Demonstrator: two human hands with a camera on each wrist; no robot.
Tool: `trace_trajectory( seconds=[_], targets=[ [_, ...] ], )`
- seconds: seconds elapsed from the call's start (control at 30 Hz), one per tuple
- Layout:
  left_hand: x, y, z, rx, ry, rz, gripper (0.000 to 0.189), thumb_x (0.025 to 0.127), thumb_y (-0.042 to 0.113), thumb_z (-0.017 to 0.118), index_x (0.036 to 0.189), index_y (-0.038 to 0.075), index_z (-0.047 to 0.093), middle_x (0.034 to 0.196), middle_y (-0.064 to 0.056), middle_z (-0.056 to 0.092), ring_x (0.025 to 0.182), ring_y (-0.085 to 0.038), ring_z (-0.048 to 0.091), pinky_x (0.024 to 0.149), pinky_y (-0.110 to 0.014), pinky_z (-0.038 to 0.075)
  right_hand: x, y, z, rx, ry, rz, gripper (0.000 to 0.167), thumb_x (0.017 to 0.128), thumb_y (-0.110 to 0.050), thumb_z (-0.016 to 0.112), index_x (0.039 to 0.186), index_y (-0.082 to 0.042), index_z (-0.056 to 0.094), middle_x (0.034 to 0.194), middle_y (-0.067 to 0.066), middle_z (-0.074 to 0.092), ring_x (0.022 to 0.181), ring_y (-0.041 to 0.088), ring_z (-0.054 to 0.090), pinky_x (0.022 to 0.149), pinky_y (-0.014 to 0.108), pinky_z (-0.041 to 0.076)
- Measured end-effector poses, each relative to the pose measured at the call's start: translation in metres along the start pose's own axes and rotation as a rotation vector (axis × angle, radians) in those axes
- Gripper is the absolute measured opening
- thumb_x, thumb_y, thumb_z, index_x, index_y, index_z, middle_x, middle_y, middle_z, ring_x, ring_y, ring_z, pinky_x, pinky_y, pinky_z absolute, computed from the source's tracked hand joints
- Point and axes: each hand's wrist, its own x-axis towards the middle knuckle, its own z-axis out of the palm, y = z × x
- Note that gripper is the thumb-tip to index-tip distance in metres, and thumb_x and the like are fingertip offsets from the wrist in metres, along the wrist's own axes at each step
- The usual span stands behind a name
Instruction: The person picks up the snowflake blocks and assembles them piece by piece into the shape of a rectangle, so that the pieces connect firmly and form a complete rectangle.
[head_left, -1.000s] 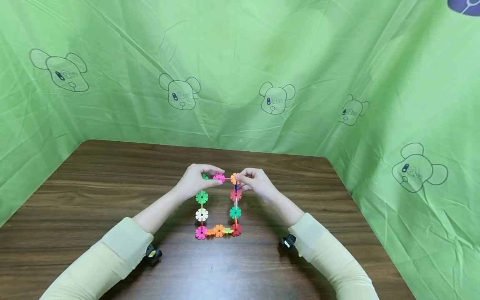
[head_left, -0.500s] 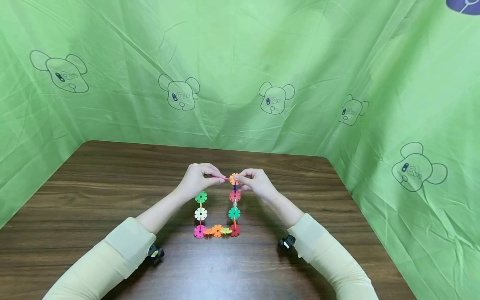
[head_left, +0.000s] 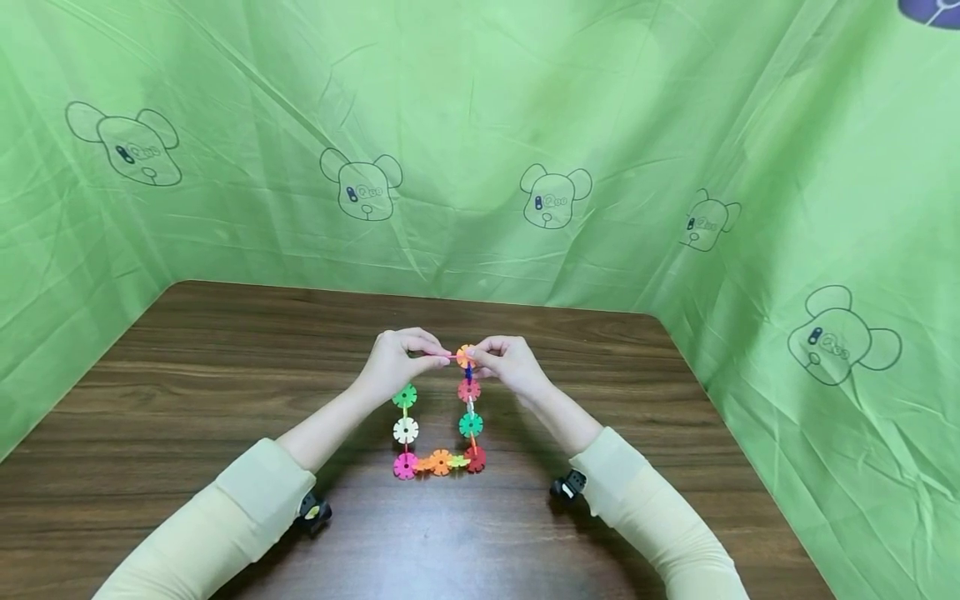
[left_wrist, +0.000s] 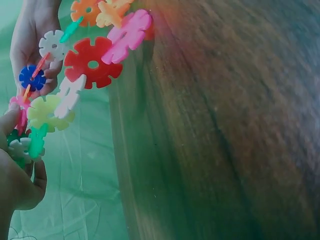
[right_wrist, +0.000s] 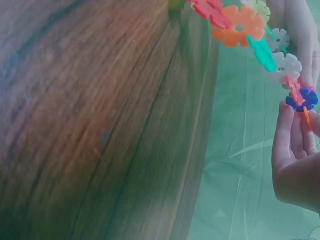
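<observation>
Interlocking plastic snowflake discs form a chain bent into a rough square, with a white disc (head_left: 406, 430) on its left side and a teal disc (head_left: 471, 424) on its right. At the far side my left hand (head_left: 393, 362) pinches a pink disc (left_wrist: 21, 111), seen edge-on in the head view and partly covered by fingers. Beside it, my right hand (head_left: 513, 367) holds an orange disc (head_left: 462, 357) between thumb and fingers. The pink and orange discs touch; whether their slots are fully joined cannot be told. A blue disc (right_wrist: 302, 100) hangs near the right fingertips.
The chain is over a dark wooden table (head_left: 247, 350). Green cloth (head_left: 457, 100) with printed bear heads stands behind and at both sides. A black wrist camera (head_left: 313, 512) shows under the left sleeve, another camera (head_left: 568, 486) beside the right.
The pink disc has turned from face-on to edge-on in my left fingers, and a green disc by that hand has gone out of sight. The right hand and orange disc have shifted slightly left.
</observation>
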Motion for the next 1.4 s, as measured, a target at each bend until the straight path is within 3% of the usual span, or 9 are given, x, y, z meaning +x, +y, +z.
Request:
trace_trajectory(
  seconds=[0.23,0.4,0.5,0.67,0.9,1.1,1.23,1.4],
  targets=[
    [0.005,-0.005,0.002,0.098,-0.042,-0.017,0.005,0.078,0.023,0.078,0.083,0.023,0.077,0.084,0.01,0.071,0.086,-0.009,0.065,0.08,-0.034,0.051,0.006,0.009,-0.008,-0.011,-0.027,-0.005,0.024,0.091,-0.011,0.063,0.098,0.012,0.064,0.084,0.005,0.07,0.074,0.013,0.068,0.075,0.036,0.056],
    [0.008,-0.005,-0.006,0.075,-0.091,-0.078,0.008,0.084,0.025,0.072,0.086,0.019,0.077,0.088,0.006,0.072,0.089,-0.013,0.065,0.079,-0.038,0.052,0.004,0.012,-0.016,-0.039,-0.065,-0.013,0.027,0.094,-0.013,0.058,0.108,0.01,0.062,0.097,0.02,0.068,0.085,0.027,0.069,0.076,0.038,0.056],
    [0.008,-0.008,-0.012,0.04,-0.077,-0.127,0.012,0.087,0.023,0.068,0.09,0.015,0.076,0.09,0.001,0.073,0.085,-0.013,0.066,0.073,-0.032,0.052,0.001,0.015,-0.024,-0.126,-0.082,-0.039,0.028,0.095,-0.015,0.057,0.112,0.008,0.061,0.103,0.025,0.066,0.092,0.036,0.066,0.075,0.04,0.056],
    [0.006,-0.014,-0.023,-0.026,-0.031,-0.214,0.015,0.089,0.02,0.066,0.096,0.011,0.075,0.093,-0.005,0.073,0.078,-0.014,0.061,0.065,-0.027,0.047,-0.006,0.023,-0.034,-0.335,-0.119,-0.111,0.03,0.093,-0.017,0.061,0.113,0.005,0.062,0.106,0.022,0.066,0.092,0.039,0.064,0.074,0.045,0.055],
    [0.006,-0.022,-0.031,-0.045,-0.008,-0.248,0.014,0.088,0.021,0.068,0.098,0.016,0.076,0.098,-0.003,0.073,0.095,-0.018,0.065,0.075,-0.028,0.05,-0.014,0.032,-0.042,-0.508,-0.213,-0.227,0.024,0.086,-0.014,0.069,0.108,-0.005,0.066,0.1,0.009,0.07,0.09,0.02,0.065,0.079,0.035,0.053],
    [0.004,-0.03,-0.032,-0.079,0.059,-0.249,0.016,0.084,0.023,0.072,0.097,0.014,0.076,0.097,-0.005,0.073,0.1,-0.023,0.065,0.08,-0.022,0.049,-0.017,0.036,-0.047,-0.508,-0.307,-0.188,0.026,0.085,-0.008,0.07,0.109,-0.001,0.061,0.094,0.008,0.07,0.087,0.019,0.066,0.078,0.028,0.054],
    [0.004,-0.032,-0.033,-0.076,0.072,-0.269,0.019,0.084,0.024,0.072,0.098,0.014,0.076,0.098,-0.005,0.073,0.102,-0.02,0.065,0.086,-0.028,0.049,-0.017,0.039,-0.048,-0.479,-0.336,-0.169,0.026,0.085,-0.001,0.067,0.109,0.004,0.058,0.09,0.014,0.069,0.08,0.02,0.067,0.071,0.032,0.056],
    [0.002,-0.033,-0.035,-0.079,0.066,-0.287,0.021,0.082,0.027,0.074,0.099,0.014,0.076,0.099,-0.005,0.073,0.104,-0.018,0.064,0.092,-0.035,0.048,-0.015,0.044,-0.052,-0.411,-0.317,-0.195,0.019,0.086,0.005,0.061,0.104,0.007,0.055,0.084,0.011,0.066,0.072,0.016,0.066,0.065,0.036,0.057]
  ],
)
